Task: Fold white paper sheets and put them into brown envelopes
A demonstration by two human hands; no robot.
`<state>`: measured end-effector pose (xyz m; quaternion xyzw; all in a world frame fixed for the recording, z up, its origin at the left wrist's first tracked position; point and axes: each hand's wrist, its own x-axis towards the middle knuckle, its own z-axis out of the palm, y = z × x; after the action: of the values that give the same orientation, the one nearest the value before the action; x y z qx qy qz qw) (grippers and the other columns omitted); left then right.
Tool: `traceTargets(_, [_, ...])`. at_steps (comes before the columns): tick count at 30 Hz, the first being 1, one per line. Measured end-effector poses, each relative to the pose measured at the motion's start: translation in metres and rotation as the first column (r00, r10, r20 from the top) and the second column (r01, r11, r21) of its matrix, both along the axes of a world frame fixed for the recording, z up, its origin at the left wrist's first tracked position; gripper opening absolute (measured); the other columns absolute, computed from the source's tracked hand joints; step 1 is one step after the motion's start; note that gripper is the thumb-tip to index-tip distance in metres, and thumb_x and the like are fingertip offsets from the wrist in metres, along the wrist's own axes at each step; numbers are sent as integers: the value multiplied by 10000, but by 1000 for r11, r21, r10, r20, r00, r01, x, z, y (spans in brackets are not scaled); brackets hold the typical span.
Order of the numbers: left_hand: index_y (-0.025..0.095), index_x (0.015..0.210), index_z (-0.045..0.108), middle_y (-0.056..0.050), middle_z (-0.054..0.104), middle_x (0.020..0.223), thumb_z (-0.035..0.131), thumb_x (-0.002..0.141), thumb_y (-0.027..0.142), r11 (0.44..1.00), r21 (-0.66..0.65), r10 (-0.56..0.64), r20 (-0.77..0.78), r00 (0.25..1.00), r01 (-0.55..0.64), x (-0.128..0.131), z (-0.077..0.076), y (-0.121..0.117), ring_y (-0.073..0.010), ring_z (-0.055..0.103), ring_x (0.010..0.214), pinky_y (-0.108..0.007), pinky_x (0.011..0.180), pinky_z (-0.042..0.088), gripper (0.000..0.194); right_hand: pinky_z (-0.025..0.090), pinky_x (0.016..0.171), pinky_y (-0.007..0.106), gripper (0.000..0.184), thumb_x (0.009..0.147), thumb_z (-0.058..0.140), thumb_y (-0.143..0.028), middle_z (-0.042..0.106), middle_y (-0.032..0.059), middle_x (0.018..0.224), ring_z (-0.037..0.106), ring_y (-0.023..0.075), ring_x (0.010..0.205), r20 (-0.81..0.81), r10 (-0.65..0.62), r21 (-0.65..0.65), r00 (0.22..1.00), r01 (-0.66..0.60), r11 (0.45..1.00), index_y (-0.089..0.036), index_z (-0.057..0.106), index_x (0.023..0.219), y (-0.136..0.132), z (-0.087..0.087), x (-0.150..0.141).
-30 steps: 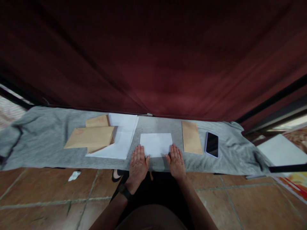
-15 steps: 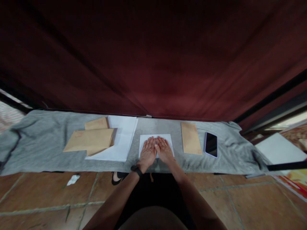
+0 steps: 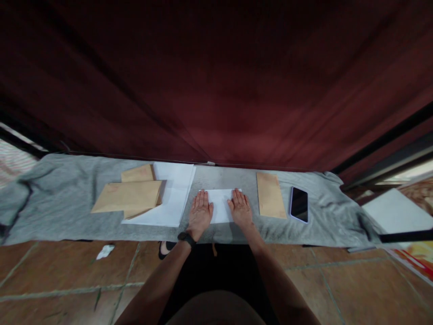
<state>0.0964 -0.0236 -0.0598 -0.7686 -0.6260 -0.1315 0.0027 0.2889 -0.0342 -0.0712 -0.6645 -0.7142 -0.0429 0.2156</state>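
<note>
From afar I view the left hand (image 3: 200, 211) and the right hand (image 3: 241, 209) palm-down at opposite sides of a smooth, rectangular white paper (image 3: 221, 206), fingers straight, narrowly spaced, gripping nothing. I note the paper flat on soft grey cloth (image 3: 72, 189), rumpled at its ends, between brown envelopes (image 3: 130, 195) overlapping larger white sheets (image 3: 173, 192) and a single oblong envelope (image 3: 271, 195).

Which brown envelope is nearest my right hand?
The single brown envelope lying by itself between your right hand and the phone. The other envelopes overlap in a pile beyond your left hand, partly on large white paper.
</note>
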Motion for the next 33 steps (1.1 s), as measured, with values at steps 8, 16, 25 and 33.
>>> traceTargets(8, [36,1467,471,-181,460,1544,353,993,263,1000,-5,-2,-58,998,2,-6,19,7,-293,311,1500,-462,1242,208,539,331,1160,506,567,1068,308,-363,446,223,1540,389,303,1448,9,-110,35,994,110,993,-24,394,1514,-44,3,14])
traceTargets(16, [142,1358,575,-163,583,1383,466,941,181,974,-176,-140,42,989,145,0,48,42,-294,518,1296,-445,1135,346,433,268,1202,480,494,1048,405,-340,411,108,1589,395,266,1451,46,105,-72,993,-102,992,-175,440,1513,-110,11,-6])
traceTargets(25, [196,841,682,-77,701,983,684,758,161,940,-321,-38,242,969,118,-15,63,66,-264,624,1035,-370,960,433,90,312,1177,502,561,1015,470,-366,445,168,1558,391,298,1449,16,22,-26,1000,-21,999,-132,413,1522,-107,10,2])
traceTargets(33, [208,616,529,41,490,544,588,787,294,903,-429,294,590,751,-17,-36,53,36,-165,548,607,-251,570,379,200,361,1171,507,591,986,447,-225,392,161,1592,332,289,1487,-95,71,-1,993,-71,997,-107,333,1554,-106,7,7])
